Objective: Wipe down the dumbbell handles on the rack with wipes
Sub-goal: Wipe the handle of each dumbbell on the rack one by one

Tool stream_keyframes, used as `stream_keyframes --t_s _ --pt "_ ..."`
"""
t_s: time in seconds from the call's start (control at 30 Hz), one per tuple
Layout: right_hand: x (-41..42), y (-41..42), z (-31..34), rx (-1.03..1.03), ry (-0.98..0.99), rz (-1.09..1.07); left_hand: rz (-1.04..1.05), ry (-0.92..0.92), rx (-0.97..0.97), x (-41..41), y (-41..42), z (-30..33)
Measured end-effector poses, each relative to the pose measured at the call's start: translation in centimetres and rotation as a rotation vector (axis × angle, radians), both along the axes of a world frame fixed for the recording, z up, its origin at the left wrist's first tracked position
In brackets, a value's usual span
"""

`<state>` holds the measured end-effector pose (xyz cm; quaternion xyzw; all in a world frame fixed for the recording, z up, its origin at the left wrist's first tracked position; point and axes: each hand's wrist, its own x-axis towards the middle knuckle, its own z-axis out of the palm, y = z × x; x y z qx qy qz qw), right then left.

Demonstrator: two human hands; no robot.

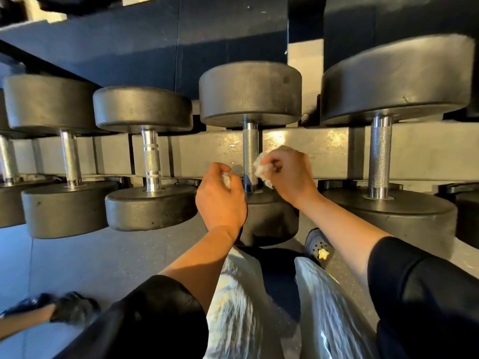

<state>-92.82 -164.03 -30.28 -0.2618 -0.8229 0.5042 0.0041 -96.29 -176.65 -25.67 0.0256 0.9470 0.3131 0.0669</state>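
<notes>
Several black dumbbells with knurled steel handles lie in a row on the rack. The middle dumbbell's handle [250, 151] stands between my two hands. My right hand [290, 174] grips a crumpled white wipe [261, 168] pressed against the handle's right side, near its lower end. My left hand [220, 198] is curled round a smaller white wipe piece [226, 180] just left of the handle, not clearly touching it. Neighbouring handles show at the left [151, 159] and at the right [379, 156].
The rack's upper shelf [145, 47] overhangs the dumbbells. Below are my light trousers and a dark shoe with a yellow star [319, 246] on the grey floor. Another person's dark-gloved hand [72, 308] is at the lower left.
</notes>
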Motion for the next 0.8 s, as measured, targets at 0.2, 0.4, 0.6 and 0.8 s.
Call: stream_keyframes --t_s 0.2,0.4,0.6,0.8 --pt "-2.2 1.1 -1.4 0.013 0.180 -0.210 -0.012 0.010 0.009 -0.1 -0.1 -0.4" --pt "-1.6 -0.2 -1.6 -0.070 0.152 -0.101 -0.019 0.017 -0.011 -0.1 -0.2 -0.4" --pt "-0.6 0.0 -1.2 -0.112 0.033 0.010 -0.020 0.014 -0.009 -0.1 -0.1 -0.3" --pt "1.8 0.4 0.9 -0.105 -0.038 0.101 -0.028 0.020 -0.031 0.1 -0.4 0.1"
